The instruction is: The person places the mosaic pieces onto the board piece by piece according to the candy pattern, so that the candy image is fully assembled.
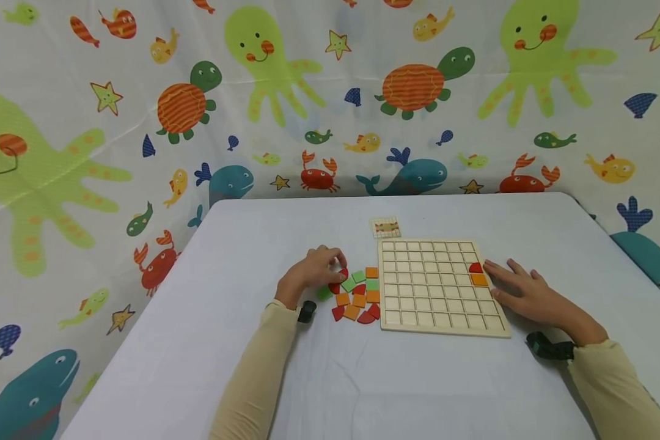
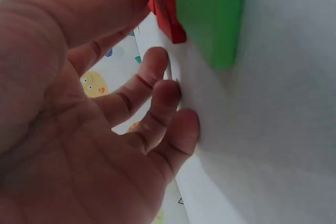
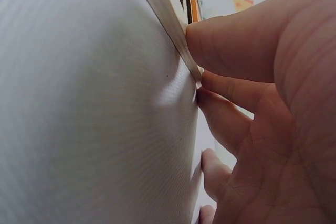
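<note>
Well, from my feed the left hand (image 1: 316, 269) has thumb and index finger drawn together in a narrow pinch on a red piece (image 2: 172, 22), at the far side of the loose pile, left of the board. A green piece (image 2: 212, 19) sits right beside it. I'd raise the red one cleanly, holding it by its edges so its neighbour isn't dragged along, and check how its curved side faces before lowering it flat. The right hand (image 1: 522, 294) has its fingers spread and fairly straight, with nothing in its grasp; thumb and index finger touch the edge of the grid board (image 1: 429, 278). I judge a light touch there enough to steady it (a hard push could skew it).

As for containers, I make out just that board, divided into square compartments. Toward its right edge, one compartment carries a red wedge (image 1: 475, 267) and the next one nearer the person an orange square (image 1: 479, 279). The loose pieces (image 1: 359, 300), red, orange and green, lie outside it, while a pattern card (image 1: 386, 228) rests just beyond its far edge.
</note>
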A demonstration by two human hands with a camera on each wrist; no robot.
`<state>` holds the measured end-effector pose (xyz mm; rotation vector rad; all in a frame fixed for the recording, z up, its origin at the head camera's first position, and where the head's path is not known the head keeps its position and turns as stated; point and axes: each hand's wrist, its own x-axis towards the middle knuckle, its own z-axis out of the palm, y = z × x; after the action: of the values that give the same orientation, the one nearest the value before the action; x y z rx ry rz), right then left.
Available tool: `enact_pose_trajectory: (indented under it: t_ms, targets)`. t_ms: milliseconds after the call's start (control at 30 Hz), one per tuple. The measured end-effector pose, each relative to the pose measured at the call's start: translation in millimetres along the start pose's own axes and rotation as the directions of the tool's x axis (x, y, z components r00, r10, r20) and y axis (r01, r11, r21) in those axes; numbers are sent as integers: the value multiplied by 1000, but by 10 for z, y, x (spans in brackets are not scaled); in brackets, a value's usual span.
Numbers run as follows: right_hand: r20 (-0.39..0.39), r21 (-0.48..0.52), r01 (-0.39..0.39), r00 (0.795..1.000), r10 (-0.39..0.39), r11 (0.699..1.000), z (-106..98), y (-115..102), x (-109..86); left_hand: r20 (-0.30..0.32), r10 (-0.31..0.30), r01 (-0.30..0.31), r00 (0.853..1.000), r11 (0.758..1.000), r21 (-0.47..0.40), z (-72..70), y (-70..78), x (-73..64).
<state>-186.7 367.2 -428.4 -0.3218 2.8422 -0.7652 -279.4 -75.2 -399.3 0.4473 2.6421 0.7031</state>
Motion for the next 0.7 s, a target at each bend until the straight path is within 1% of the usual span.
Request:
enact_pose_trajectory:
  t_ms: [167, 367, 433, 500, 600, 700]
  targets:
    - [5, 6, -3, 1000, 3, 1000, -16, -1, 1, 18, 28, -29, 999, 999, 31, 20, -11, 31]
    - [4, 15, -7, 1000, 7, 1000, -15, 7, 0, 25, 49, -50, 998, 999, 20, 22, -11, 47]
    - [4, 13, -7, 1000, 7, 1000, -14, 9, -1, 22, 64, -64, 998, 998, -9, 18, -16, 51]
    - [5, 13, -7, 1000, 7, 1000, -12, 9, -1, 16, 71, -70, 997, 996, -59, 15, -28, 53]
    - [6, 14, -8, 1000, 8, 1000, -12, 3, 1, 6, 70, -69, 998, 988, -135, 11, -46, 54]
    - [8, 15, -11, 1000, 11, 1000, -18, -7, 6, -13, 61, -62, 998, 982, -176, 11, -58, 50]
